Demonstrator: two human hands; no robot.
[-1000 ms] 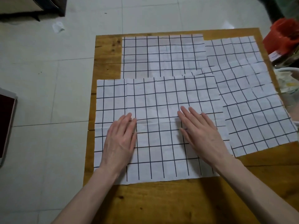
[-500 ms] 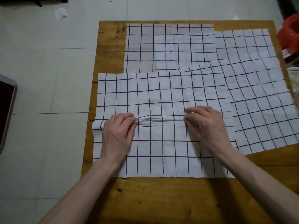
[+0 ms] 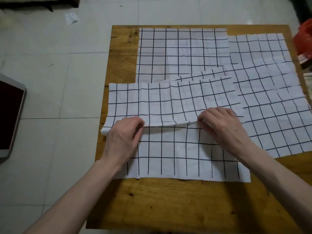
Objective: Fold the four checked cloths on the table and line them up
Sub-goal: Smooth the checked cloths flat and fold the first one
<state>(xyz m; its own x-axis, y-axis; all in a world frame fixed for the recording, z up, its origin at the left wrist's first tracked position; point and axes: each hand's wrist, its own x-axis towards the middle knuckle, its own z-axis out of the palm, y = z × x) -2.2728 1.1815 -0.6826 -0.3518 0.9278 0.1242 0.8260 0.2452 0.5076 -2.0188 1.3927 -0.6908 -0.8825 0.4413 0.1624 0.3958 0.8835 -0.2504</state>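
Note:
The nearest checked cloth, white with black grid lines, lies on the wooden table. My left hand and my right hand both pinch a raised ridge across its middle, and the far half bulges upward. A second checked cloth lies flat at the back of the table. A third lies at the right, and another at the back right, partly under it. All of them overlap at their edges.
An orange plastic bag sits off the table's back right corner. A dark panel with a pale frame lies on the tiled floor at left. A scrap of paper lies on the floor behind.
My hands went from lying flat on the near cloth to pinching its middle. The ridge has risen higher and the cloth's far half has lifted and drawn toward me.

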